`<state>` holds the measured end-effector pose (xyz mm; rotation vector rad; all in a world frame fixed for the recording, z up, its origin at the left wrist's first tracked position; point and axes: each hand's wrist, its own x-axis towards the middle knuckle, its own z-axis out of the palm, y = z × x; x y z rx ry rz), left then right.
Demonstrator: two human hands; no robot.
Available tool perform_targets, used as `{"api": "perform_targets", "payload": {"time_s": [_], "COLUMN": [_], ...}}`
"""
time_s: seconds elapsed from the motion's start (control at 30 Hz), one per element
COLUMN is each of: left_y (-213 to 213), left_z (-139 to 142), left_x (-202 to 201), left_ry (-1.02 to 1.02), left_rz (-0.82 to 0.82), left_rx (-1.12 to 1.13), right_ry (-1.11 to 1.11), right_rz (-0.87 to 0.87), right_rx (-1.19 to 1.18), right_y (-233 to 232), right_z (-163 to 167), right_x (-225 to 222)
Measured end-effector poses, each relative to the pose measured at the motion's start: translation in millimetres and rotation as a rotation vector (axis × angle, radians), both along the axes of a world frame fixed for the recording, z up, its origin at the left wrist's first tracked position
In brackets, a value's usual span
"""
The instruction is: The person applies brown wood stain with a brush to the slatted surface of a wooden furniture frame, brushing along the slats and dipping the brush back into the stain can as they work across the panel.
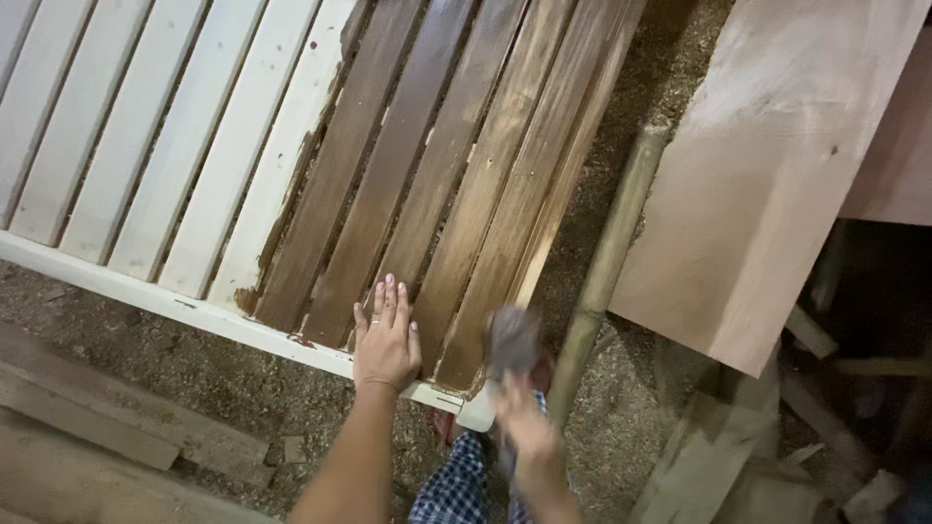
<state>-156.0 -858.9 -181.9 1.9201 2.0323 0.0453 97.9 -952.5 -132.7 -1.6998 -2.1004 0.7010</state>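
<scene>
From the head view, the left hand (385, 342) lies spread flat on the slatted wooden panel (291, 155), which rests on the sawdusty floor (641, 388), half stained brown. The right hand (524, 417) is closed around a blurred dark brush or rag (512, 340). The panel looks stiff and heavy; wet stain may be slick, so the pale frame rail (146, 296) seems safest to grip. A plywood sheet (767, 175) and pole (607, 262) crowd the right.

The left hand (386, 342) lies flat, palm down, fingers together and stretched forward, forearm straight behind it. Just to its right, the right hand (524, 419) is blurred, fist closed, wrist bent upward.
</scene>
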Motion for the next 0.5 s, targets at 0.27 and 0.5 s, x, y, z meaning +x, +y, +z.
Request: {"api": "perform_targets", "payload": {"time_s": [0.27, 0.5], "left_y": [-5.6, -5.5], "left_z": [-7.2, -15.2], "left_x": [-2.5, -3.2], "left_ry": [0.029, 0.02], "left_rz": [-0.006, -0.004], "left_rx": [0.008, 0.079], "right_ry": [0.185, 0.356], "right_rz": [-0.373, -0.394], "right_rx": [-0.058, 0.038], "right_y": [116.3, 189.3], "right_z": [-46.0, -4.3], "right_x": [19.5, 9.9]}}
